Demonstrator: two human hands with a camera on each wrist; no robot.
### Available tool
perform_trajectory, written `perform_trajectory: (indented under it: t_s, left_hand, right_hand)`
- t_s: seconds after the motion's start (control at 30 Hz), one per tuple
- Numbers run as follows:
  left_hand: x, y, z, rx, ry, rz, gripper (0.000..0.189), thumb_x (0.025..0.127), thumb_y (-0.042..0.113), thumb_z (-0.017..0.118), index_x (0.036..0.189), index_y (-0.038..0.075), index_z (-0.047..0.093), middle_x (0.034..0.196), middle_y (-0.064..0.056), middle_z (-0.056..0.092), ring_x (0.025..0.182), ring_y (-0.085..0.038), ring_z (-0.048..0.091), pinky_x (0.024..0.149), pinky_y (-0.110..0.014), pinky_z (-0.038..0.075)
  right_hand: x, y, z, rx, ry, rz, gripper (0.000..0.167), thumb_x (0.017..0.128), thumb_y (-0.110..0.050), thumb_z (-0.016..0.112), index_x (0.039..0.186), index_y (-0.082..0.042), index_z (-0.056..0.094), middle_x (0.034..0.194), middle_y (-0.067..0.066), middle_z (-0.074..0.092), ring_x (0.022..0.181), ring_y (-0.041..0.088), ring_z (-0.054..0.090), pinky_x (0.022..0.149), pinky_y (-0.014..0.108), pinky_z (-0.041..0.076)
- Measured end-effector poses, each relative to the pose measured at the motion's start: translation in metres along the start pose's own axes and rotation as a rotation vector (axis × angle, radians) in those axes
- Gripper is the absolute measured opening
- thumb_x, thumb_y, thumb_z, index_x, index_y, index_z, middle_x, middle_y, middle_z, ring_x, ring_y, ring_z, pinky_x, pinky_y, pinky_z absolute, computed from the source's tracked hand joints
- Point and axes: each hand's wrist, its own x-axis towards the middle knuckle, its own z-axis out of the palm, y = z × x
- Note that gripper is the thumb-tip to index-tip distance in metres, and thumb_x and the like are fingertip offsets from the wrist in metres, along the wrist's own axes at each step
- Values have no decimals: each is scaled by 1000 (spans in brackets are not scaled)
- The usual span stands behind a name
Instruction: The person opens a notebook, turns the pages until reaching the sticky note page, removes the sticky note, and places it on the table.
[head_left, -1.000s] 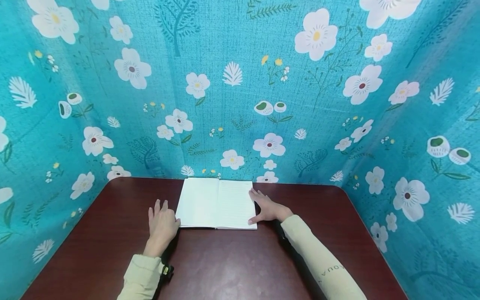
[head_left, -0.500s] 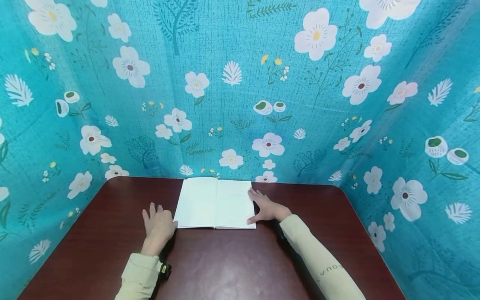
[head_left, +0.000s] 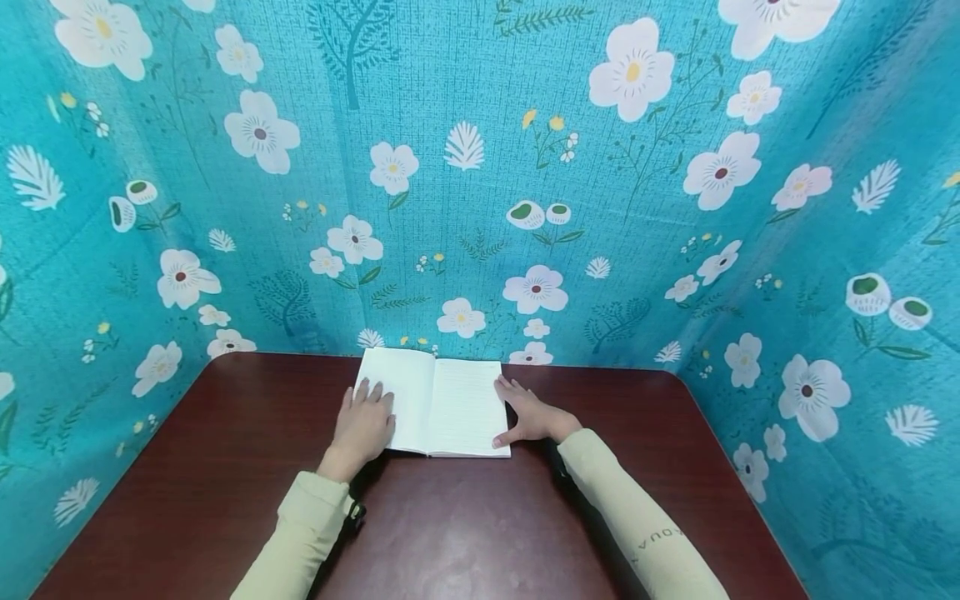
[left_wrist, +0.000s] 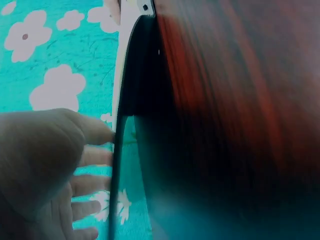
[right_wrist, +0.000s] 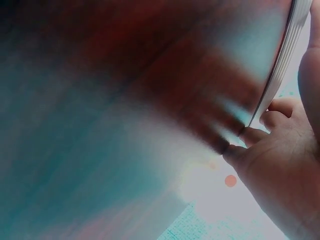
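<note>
The head camera looks forward and down from above the table point(head_left: 457, 525). Each wrist camera sits low and close, facing the fingers: left hand point(left_wrist: 47, 170) at lower left, right hand point(right_wrist: 280, 162) at lower right. Head and right wrist views share the notebook point(head_left: 468, 408), upper right in the latter.

A notebook point(head_left: 467, 412) with white pages, the right one faintly ruled, and a dark cover point(left_wrist: 132, 75) is spread open at the far side of the worktop point(head_left: 465, 517), about midway between left and right, its spine aligned near to far and its left half slightly raised.
</note>
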Motion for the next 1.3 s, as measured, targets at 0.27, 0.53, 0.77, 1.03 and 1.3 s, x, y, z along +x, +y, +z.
perform_trajectory:
  t_s: [0.27, 0.53, 0.77, 1.03, 1.3]
  left_hand:
    - [20, 16, 6, -111, -109, 87, 54, 106, 33, 53, 150, 4, 49, 158, -23, 40, 148, -45, 32, 117, -66, 26]
    - [27, 13, 17, -199, -210, 80, 60, 106, 40, 49, 157, 10, 40, 164, -22, 29, 151, -47, 24, 118, -69, 21]
    - [27, 7, 19, -283, -278, 53, 60, 106, 38, 51, 158, 10, 38, 164, -24, 27, 151, -50, 22, 117, -71, 20]
    - [28, 5, 26, -279, -279, 56, 60, 106, 39, 51, 158, 11, 38, 164, -23, 28, 151, -49, 23, 116, -71, 21]
    - [30, 5, 26, -289, -267, 63, 60, 105, 38, 52, 157, 10, 40, 164, -24, 29, 150, -50, 24, 116, -72, 21]
  right_hand:
    - [-3, -4, -2, 10, -5, -11, 122, 79, -52, 83, 162, 0, 10, 171, 18, 7, 157, 42, 4, 124, 62, 13]
    - [-2, -4, 1, -12, -8, 6, 123, 78, -56, 82, 163, -4, 11, 171, 14, 7, 157, 39, 3, 124, 59, 13]
    - [-1, -6, 3, -19, -7, 26, 124, 78, -57, 82, 164, -5, 9, 172, 11, 5, 158, 38, 2, 125, 58, 11]
    - [-1, -7, 3, -40, -3, 37, 127, 76, -60, 82, 164, -7, 9, 172, 9, 4, 158, 37, 2, 125, 60, 12]
    - [-2, -5, 1, -44, -1, 46, 125, 76, -59, 83, 164, -9, 10, 172, 7, 6, 158, 36, 2, 125, 59, 11]
